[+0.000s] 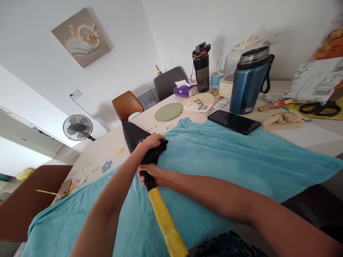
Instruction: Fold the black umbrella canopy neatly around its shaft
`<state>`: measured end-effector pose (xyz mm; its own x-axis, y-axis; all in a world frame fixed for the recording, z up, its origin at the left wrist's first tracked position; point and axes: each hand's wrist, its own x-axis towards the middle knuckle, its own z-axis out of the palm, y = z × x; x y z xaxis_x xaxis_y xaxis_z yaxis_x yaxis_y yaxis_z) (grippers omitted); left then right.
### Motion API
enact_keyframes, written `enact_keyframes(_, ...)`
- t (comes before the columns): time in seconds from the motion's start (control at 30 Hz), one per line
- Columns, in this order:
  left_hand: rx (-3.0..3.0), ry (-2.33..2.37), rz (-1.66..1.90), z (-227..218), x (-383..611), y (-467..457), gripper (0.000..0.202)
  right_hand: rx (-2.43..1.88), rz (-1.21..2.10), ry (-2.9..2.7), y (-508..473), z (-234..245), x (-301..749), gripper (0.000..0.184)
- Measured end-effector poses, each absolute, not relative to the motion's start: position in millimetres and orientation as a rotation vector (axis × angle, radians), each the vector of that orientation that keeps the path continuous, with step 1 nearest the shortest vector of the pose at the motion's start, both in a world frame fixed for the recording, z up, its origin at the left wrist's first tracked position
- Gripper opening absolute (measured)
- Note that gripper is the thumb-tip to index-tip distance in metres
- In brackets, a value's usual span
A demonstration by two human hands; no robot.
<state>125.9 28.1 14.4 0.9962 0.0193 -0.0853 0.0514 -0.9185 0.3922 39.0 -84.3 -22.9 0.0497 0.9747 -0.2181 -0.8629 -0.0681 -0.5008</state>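
A folded black umbrella (134, 134), as it looks, lies slantwise across the blue blanket and the table, its dark pointed end away from me. Its thick yellow handle (164, 216) runs toward my body and looks wrapped in shiny tape. My left hand (153, 141) is closed on the black fabric, fingers curled over its right side; the fingertips are partly hidden. Closer to me, my right hand (152, 174) wraps around the narrow black part just above the yellow. The blue blanket (203, 157) spreads beneath both arms.
A black phone (234, 121) rests on the blanket's far edge. Behind it stand a blue tumbler (248, 84), a dark bottle (202, 69) and a glass kettle (229, 67). Scissors (320, 108) lie at right. Chairs (127, 104) and a fan (77, 127) are beyond the table.
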Motion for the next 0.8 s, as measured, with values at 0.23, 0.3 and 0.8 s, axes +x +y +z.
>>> enact_keyframes(0.23, 2.719, 0.171, 0.098, 24.2, 122.0, 18.8, 0.017, -0.604, 1.534, -0.240, -81.0, -25.1, 39.3, 0.010)
enact_keyframes(0.3, 2.746, 0.183, 0.225, 33.0, 117.3, 16.1, 0.013, -0.602, 1.536, -0.239, -81.0, -25.1, 39.2, 0.009)
enact_keyframes(0.8, 2.004, 0.638, 0.995, 65.5, -40.6, 78.8, 0.014, -0.603, 1.583, -0.212, -82.1, -20.3, 41.1, 0.016)
